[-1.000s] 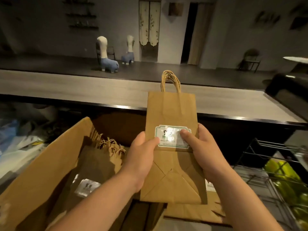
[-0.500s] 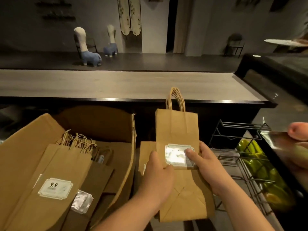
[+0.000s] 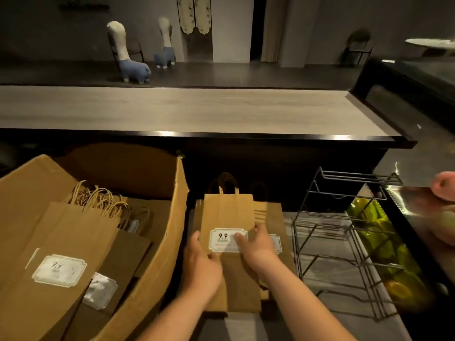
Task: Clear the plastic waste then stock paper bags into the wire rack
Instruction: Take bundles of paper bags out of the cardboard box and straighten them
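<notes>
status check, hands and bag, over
Left hand and right hand both grip one paper bag, over the stack beside the box. Wire rack to the right, not yet stocked. Nothing blocking.

Long wood-grain countertop [image 3: 187, 112] spans the view, edged in front by a glossy dark lip. Beyond it, dark floor with two long-necked plush animals, blue bodies and pale necks: larger one [image 3: 128, 55] at left, smaller one [image 3: 165, 45] just to its right and farther back. Patterned curtain panels [image 3: 194, 13] hang on the far wall, beside a dark doorway [image 3: 257, 28]. Dark chair [image 3: 357, 49] stands at far right. Green bottles [image 3: 384, 239], blurred, lie low at right.
</notes>
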Tool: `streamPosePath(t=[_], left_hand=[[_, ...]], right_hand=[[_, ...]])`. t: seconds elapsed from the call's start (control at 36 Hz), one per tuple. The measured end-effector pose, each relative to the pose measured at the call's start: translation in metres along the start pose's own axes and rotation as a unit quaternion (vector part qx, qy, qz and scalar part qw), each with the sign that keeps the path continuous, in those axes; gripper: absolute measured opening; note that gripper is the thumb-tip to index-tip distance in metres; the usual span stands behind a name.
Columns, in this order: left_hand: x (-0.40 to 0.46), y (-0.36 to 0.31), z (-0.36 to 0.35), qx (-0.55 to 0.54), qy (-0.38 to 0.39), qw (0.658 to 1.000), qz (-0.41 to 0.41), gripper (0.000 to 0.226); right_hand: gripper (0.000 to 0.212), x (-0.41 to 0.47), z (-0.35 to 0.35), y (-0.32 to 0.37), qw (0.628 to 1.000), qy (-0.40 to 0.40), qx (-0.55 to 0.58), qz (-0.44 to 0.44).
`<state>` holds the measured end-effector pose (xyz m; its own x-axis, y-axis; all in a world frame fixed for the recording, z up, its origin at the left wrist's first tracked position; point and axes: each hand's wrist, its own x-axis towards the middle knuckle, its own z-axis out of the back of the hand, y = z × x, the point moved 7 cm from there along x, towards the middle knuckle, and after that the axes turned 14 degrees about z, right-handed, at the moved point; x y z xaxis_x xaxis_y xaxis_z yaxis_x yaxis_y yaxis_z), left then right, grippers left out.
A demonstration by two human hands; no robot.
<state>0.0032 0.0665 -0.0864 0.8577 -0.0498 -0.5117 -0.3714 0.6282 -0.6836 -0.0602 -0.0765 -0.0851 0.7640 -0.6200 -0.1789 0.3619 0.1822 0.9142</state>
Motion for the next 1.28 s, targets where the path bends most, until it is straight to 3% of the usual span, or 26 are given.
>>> streamPosePath(t=[0.14, 0.25, 0.56, 0.75, 0.89, 1.0, 1.08, 1.14, 1.28], left_hand=[[0.031, -0.003, 0.000, 0.037, -0.063, 0.997, 0.005, 0.051], [0.036, -0.004, -0.003, 0.064, -0.078, 0.995, -0.013, 0.045], [0.049, 0.007, -0.008, 0.041, -0.077, 0.996, -0.024, 0.043], [0.062, 0.006, -0.015, 0.079, -0.068, 0.994, -0.045, 0.042], [0.061, 0.001, -0.013, 0.131, -0.093, 0.981, -0.106, 0.022], [0.054, -0.001, -0.012, 0.183, -0.081, 0.975, -0.102, 0.052], [0.036, -0.018, -0.011, 0.229, -0.085, 0.958, -0.147, 0.070], [0.021, -0.035, -0.009, 0.206, -0.040, 0.963, -0.171, 0.069], [-0.017, -0.085, 0.015, 0.007, 0.000, 0.979, -0.204, 0.038]], right_hand=[[0.063, 0.023, -0.018, 0.005, 0.997, 0.024, -0.066, 0.007], [0.051, 0.033, -0.028, -0.001, 0.994, 0.041, -0.106, 0.002], [0.042, 0.034, -0.048, -0.020, 0.992, 0.072, -0.100, 0.000], [0.053, 0.036, -0.055, -0.021, 0.991, 0.075, -0.114, -0.004], [0.042, 0.038, -0.055, -0.024, 0.989, 0.079, -0.124, -0.012], [0.040, 0.037, -0.048, -0.015, 0.991, 0.072, -0.114, -0.008], [0.050, 0.037, -0.034, -0.002, 0.994, 0.045, -0.096, 0.019], [0.050, 0.033, -0.024, 0.013, 0.997, 0.031, -0.052, 0.042], [0.034, 0.024, -0.005, 0.068, 0.991, 0.010, 0.073, 0.108]])
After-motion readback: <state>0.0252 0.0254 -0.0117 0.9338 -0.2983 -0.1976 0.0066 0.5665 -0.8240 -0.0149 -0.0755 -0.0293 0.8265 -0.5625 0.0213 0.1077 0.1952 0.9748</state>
